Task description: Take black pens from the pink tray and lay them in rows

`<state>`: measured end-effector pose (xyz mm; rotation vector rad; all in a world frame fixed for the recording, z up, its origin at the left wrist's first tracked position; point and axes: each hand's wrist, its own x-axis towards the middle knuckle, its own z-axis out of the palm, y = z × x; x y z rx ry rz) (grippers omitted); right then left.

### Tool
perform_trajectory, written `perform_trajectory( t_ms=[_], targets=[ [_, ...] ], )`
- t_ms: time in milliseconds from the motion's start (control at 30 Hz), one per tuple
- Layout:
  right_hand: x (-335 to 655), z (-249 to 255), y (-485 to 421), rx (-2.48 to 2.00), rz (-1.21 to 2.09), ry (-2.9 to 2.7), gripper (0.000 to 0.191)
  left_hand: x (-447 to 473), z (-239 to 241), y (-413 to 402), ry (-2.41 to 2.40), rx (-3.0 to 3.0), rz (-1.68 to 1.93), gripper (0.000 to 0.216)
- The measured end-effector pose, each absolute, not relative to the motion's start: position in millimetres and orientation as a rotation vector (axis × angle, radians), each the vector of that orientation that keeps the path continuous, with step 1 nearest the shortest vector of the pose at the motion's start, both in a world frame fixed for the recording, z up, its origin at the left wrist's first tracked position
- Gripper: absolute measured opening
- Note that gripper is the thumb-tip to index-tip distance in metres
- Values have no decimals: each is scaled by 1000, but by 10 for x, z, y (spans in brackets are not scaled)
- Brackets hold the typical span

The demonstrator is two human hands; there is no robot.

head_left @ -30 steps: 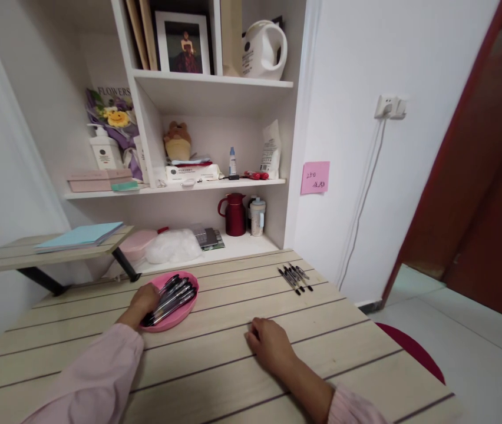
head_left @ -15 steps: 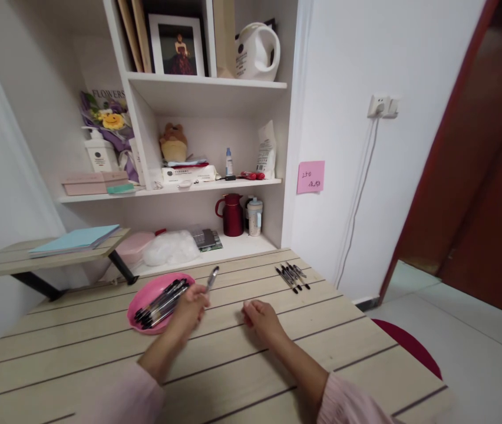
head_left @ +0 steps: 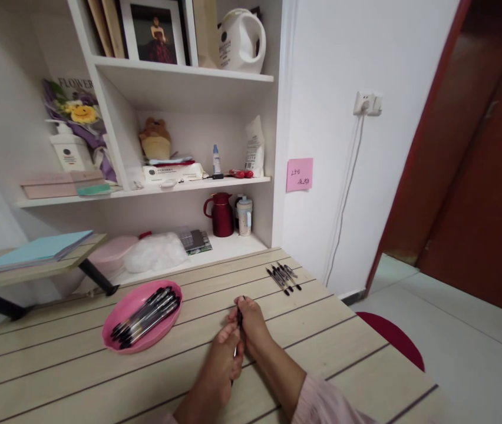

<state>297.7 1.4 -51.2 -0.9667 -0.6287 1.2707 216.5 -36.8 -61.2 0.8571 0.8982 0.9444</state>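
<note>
Both my hands meet over the middle of the wooden table [head_left: 348, 347], gripping one black pen [head_left: 239, 321] between them. My left hand [head_left: 224, 360] pinches the pen's lower part. My right hand [head_left: 253, 323] closes on its upper end. A pink plate [head_left: 124, 305] to the left of my hands holds several black pens [head_left: 147, 317]. A row of several more black pens [head_left: 283, 277] lies on the table at the far right, beyond my hands.
White shelves [head_left: 189, 185] behind the table carry a red jug [head_left: 221, 214], bottles, a plush toy and a picture frame. A small side table with a blue notebook [head_left: 30, 250] stands left. A red round stool [head_left: 395, 338] and a red door [head_left: 485, 176] are on the right.
My left hand took a pen from the pink plate and carried it right to my right hand, which now grips it too. The camera view shifted right.
</note>
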Motion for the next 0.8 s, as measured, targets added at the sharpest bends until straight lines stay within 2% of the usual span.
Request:
perform_trajectory(
  t_ms=[233,533,667,800],
  targets=[
    [3487,-393,106,-747,1083,-497,35,2110,-567,-431,790,890,820,39],
    [3358,-488,54,-790,1421,-497,22,2119,-484,-419,778,801,925,30],
    [3264,-437,-13,-830,1455,-637,33,2112,-503,-398,781,785,944,29],
    [3212,-376,-72,-982,1273,-799,38,2115,-511,-392,819,791,983,31]
  ],
)
